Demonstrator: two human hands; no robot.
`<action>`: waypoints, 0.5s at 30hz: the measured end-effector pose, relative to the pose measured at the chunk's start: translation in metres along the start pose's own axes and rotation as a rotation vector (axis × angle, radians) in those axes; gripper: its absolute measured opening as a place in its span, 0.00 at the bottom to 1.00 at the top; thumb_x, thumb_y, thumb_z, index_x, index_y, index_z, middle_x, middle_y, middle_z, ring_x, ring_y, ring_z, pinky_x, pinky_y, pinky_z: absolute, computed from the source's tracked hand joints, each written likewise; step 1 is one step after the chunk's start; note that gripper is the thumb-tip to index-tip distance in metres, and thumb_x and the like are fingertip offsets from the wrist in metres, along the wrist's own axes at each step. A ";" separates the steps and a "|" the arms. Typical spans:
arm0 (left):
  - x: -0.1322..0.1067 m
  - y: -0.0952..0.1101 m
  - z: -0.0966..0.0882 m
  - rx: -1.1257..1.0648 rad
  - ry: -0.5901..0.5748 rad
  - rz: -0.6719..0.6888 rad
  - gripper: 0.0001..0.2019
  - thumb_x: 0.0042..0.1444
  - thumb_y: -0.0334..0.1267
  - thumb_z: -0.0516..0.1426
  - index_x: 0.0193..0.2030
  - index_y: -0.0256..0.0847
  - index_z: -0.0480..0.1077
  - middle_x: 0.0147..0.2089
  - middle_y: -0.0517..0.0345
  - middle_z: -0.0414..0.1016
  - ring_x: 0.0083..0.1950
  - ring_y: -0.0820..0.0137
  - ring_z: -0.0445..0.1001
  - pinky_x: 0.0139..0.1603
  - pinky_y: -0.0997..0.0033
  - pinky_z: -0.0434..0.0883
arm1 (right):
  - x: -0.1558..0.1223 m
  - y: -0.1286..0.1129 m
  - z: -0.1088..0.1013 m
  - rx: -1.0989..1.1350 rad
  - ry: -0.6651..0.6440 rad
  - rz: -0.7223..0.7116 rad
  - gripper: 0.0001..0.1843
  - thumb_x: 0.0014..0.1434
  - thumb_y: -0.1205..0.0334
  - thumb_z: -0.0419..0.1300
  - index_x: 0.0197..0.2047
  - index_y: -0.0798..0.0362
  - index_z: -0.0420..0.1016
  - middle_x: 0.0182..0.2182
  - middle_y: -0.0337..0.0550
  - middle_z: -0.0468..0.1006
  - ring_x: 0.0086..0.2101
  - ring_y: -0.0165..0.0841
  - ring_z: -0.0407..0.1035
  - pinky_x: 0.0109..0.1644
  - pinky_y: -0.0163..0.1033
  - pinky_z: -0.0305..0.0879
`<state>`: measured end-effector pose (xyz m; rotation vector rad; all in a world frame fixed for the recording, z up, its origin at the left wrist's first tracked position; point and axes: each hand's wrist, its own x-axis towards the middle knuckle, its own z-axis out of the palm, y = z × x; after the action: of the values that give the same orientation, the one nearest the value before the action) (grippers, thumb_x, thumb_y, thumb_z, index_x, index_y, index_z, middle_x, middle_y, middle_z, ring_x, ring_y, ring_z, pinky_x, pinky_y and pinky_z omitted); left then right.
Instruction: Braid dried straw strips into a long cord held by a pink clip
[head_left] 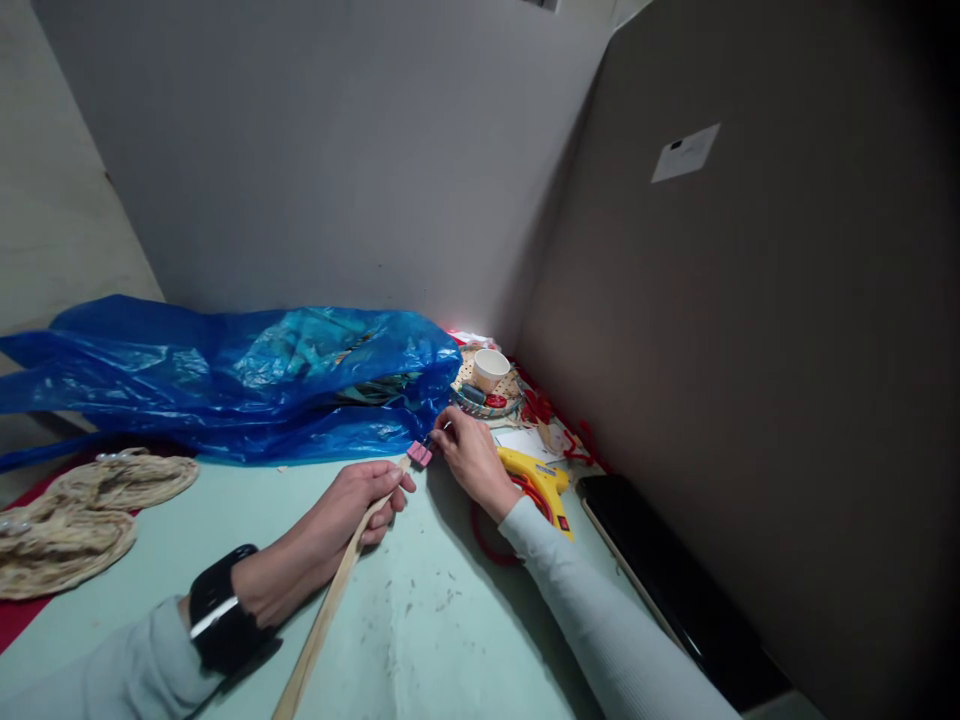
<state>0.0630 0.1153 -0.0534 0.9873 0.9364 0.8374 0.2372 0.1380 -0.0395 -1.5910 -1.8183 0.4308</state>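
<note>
My left hand (364, 505), closed, grips a long flat tan strip (319, 625) near its upper end; the strip runs down toward the bottom edge of the view. A pink binder clip (420, 454) sits at the strip's upper end. My right hand (471, 462) pinches the clip's dark wire handle between thumb and fingers. Whether the clip's jaws are squeezed apart, I cannot tell. Just beyond both hands lies a blue plastic bag (247, 385). Beside my right wrist rests a yellow glue gun (551, 478), partly hidden, with a red loop (487, 545) around it.
Woven straw slippers (71, 540) lie on red material at the left. A small woven basket (514, 400) holds a paper cup (491, 370) at the back. A black phone-like device (667, 580) lies by the right partition (750, 350). Red scraps (540, 405) run along its base.
</note>
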 end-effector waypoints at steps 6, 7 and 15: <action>-0.002 0.001 0.001 0.008 0.003 -0.004 0.09 0.50 0.38 0.64 0.29 0.33 0.74 0.21 0.62 0.67 0.16 0.83 0.53 0.14 0.82 0.49 | -0.002 -0.002 0.003 0.049 -0.032 -0.009 0.03 0.63 0.69 0.59 0.37 0.54 0.74 0.30 0.39 0.77 0.34 0.33 0.70 0.41 0.38 0.62; -0.003 0.002 0.001 0.009 0.006 -0.001 0.09 0.49 0.38 0.64 0.29 0.33 0.73 0.21 0.63 0.66 0.16 0.83 0.53 0.14 0.82 0.49 | -0.002 -0.002 0.004 0.061 -0.043 -0.009 0.04 0.64 0.69 0.59 0.37 0.55 0.74 0.30 0.39 0.77 0.35 0.33 0.71 0.43 0.39 0.64; -0.001 0.004 -0.003 0.050 0.098 0.042 0.11 0.46 0.40 0.63 0.30 0.33 0.72 0.21 0.65 0.65 0.15 0.85 0.50 0.14 0.82 0.44 | 0.015 0.019 0.002 0.193 -0.162 0.089 0.16 0.68 0.56 0.60 0.54 0.56 0.72 0.49 0.47 0.76 0.43 0.37 0.74 0.46 0.47 0.74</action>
<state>0.0598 0.1164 -0.0504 1.0200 1.0273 0.9080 0.2493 0.1561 -0.0490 -1.5448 -1.7677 0.7722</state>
